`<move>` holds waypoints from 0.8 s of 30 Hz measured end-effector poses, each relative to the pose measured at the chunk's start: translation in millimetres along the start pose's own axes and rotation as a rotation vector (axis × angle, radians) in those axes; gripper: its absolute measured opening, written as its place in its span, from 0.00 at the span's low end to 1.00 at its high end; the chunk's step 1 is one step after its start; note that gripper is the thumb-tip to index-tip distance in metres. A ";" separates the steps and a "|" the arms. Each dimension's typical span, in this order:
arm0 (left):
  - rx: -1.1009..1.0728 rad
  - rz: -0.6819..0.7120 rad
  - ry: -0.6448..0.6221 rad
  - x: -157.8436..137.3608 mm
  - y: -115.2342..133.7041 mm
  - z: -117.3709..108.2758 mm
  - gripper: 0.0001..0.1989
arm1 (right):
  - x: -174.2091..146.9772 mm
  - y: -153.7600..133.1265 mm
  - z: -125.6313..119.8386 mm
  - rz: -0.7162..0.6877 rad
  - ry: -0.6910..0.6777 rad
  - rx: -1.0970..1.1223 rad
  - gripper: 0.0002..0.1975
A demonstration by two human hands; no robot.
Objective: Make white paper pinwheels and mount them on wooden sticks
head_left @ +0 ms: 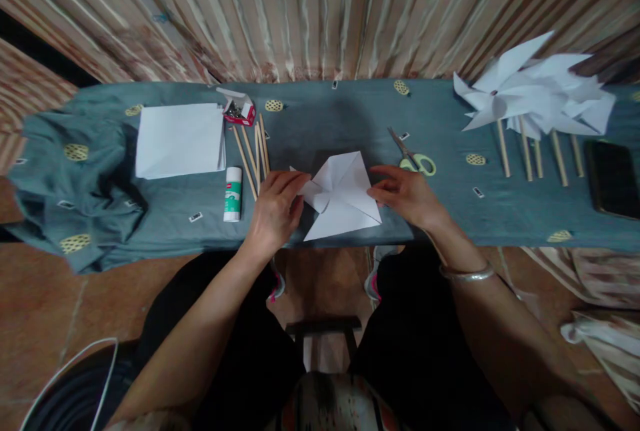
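A white paper pinwheel [347,201], partly folded, lies on the cloth-covered table in front of me. Some of its corners are curled in toward the middle, while others lie flat. My left hand [277,209] is closed on its left side, thumb and fingers pinching a folded flap. At the right edge my right hand [406,194] grips the paper between thumb and fingers. Just behind that hand lie scissors [415,156] with pale green handles. A glue stick [233,194] stands left of my left hand, beside several thin wooden sticks [247,147].
A stack of white paper [180,139] lies at the left, next to a small open red-and-white box [240,109] of metal pins. Several finished pinwheels [535,94] on sticks lie at the right, near a dark phone [614,177]. A pleated curtain [300,11] hangs behind the table.
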State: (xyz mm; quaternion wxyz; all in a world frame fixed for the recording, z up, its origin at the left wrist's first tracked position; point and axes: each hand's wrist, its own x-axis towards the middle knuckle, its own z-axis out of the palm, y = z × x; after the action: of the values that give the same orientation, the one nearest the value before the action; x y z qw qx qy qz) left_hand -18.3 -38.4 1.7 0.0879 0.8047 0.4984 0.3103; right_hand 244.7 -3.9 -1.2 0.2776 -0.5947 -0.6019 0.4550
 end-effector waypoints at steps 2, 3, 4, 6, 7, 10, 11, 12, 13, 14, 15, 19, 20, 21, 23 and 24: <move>-0.044 0.033 0.006 -3.2 9.1 1.7 0.12 | -8.9 2.1 1.9 0.017 0.031 -0.035 0.25; -0.072 0.075 -0.024 -6.5 15.2 3.8 0.11 | -12.7 2.9 1.7 0.014 0.042 -0.061 0.26; -0.105 0.124 -0.051 -10.6 21.4 6.7 0.10 | -15.9 3.4 0.8 0.002 0.050 -0.096 0.26; -0.146 0.212 -0.160 -19.3 32.7 14.1 0.12 | -20.6 3.3 -2.2 -0.050 0.087 -0.210 0.24; -0.143 0.234 -0.214 -23.0 36.8 18.2 0.13 | -22.5 2.6 -3.8 -0.094 0.123 -0.286 0.22; -0.114 0.230 -0.289 -29.2 42.3 28.0 0.11 | -26.8 -0.2 -6.1 -0.329 0.213 -0.464 0.15; -0.107 0.221 -0.283 -29.8 42.3 30.0 0.09 | -27.9 -0.7 -5.7 -0.423 0.199 -0.480 0.13; -0.103 0.216 -0.269 -30.0 41.9 31.2 0.08 | -28.7 -0.6 -4.7 -0.508 0.165 -0.479 0.13; -0.102 0.215 -0.250 -30.1 41.3 31.8 0.08 | -29.3 0.1 -3.5 -0.572 0.119 -0.474 0.13; -0.101 0.217 -0.229 -30.1 40.8 31.9 0.08 | -29.6 1.3 -2.1 -0.610 0.078 -0.470 0.13; -0.099 0.222 -0.211 -30.3 40.5 31.5 0.08 | -29.8 2.8 -0.8 -0.626 0.047 -0.469 0.14; -0.095 0.198 -0.188 -31.8 40.9 27.7 0.08 | -30.5 8.6 1.5 -0.597 0.000 -0.450 0.14; -0.098 0.179 -0.190 -31.9 41.0 26.7 0.08 | -30.9 9.2 1.6 -0.580 -0.007 -0.426 0.14; -0.102 0.159 -0.192 -31.9 41.0 25.9 0.07 | -31.4 9.3 1.6 -0.556 -0.014 -0.390 0.14; -0.114 0.129 -0.186 -31.3 41.0 24.7 0.06 | -32.4 8.4 2.5 -0.490 -0.043 -0.292 0.14; -0.119 0.122 -0.180 -30.9 40.9 24.4 0.06 | -32.7 7.4 3.4 -0.456 -0.069 -0.236 0.13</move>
State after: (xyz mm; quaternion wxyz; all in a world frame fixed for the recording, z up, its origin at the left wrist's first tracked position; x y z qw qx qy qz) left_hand 17.1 -80.7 -11.9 0.1607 0.8514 0.4196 0.2707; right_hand 249.6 -37.1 -2.4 0.2810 -0.4561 -0.7784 0.3273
